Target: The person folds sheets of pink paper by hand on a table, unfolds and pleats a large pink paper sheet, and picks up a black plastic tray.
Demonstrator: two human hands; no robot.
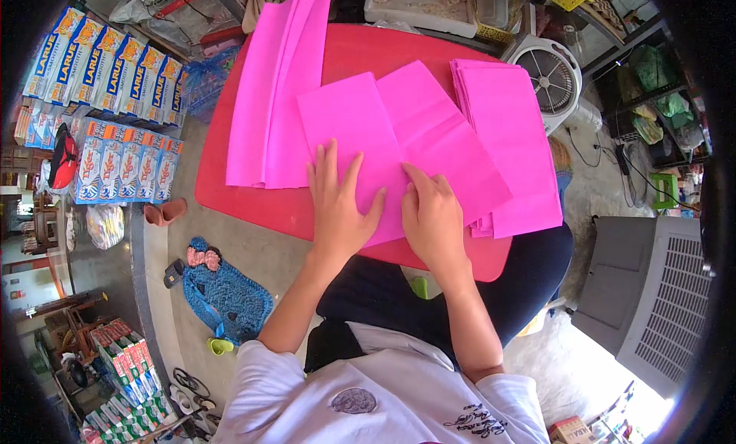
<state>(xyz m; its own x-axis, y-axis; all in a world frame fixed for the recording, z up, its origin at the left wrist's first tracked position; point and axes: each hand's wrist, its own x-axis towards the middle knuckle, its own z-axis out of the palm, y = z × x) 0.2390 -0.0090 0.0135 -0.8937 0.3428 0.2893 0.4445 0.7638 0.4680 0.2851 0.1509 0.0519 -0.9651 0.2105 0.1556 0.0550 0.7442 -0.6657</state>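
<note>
A: What's around the red table?
B: Plenty. Stacked beer cartons stand off to the left, with a blue plastic bag between them and the table. A round fan sits just beyond the table's far right corner, and a grey louvred unit is on the floor to the right. A blue mat lies on the floor at the near left.
A: And on the table itself, anything in the way?
B: Two more piles of pink: a long folded bundle on the left, sticking out past the far edge, and a layered stack on the right. The middle piece lies between them, and its right corner laps over that stack.
A: So how does the middle piece look?
B: The pink sheet is bright, matt and flat, with two angled panels and faint creases across the right one. I can't tell whether it's one piece or two.
A: The hands?
B: The left hand rests flat on it, fingers spread wide. The right hand has its index finger extended onto the sheet, the other fingers curled; whether they pinch anything, I can't tell.
</note>
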